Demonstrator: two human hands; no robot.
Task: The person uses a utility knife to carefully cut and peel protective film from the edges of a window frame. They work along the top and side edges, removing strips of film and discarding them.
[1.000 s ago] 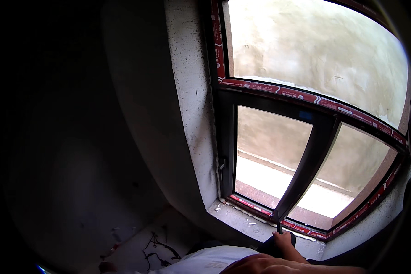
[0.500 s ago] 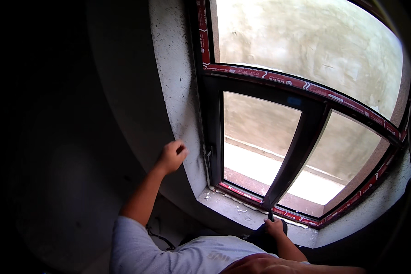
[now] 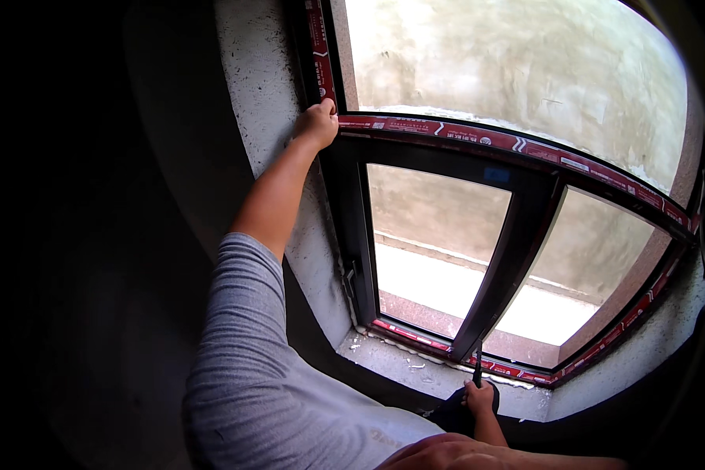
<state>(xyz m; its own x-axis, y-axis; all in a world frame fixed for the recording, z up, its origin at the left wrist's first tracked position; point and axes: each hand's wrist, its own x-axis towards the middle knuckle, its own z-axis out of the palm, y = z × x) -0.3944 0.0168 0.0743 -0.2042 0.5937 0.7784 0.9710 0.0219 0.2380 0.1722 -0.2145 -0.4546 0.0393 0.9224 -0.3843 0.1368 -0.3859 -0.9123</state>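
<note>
My left hand (image 3: 317,125) is raised to the left side of the window frame (image 3: 345,160), its fingers closed at the corner where the upright and level strips of red printed protective film (image 3: 415,127) meet. What its fingertips pinch, if anything, is hidden. Low at the sill, my right hand (image 3: 479,398) grips a slim dark tool (image 3: 478,366) that points up toward the foot of the middle post. Its exact kind is too small and dark to tell.
Glass panes (image 3: 439,235) fill the dark frame, with a handle (image 3: 349,280) on the left sash. Rough plaster (image 3: 262,94) borders the window. White scraps (image 3: 417,366) and a foam bead lie on the sill (image 3: 384,359). Deep shadow covers the left.
My left hand has gone up from beside the plaster edge to the frame's corner, the arm now stretched out. My right hand has shifted slightly right and down, still holding the dark tool.
</note>
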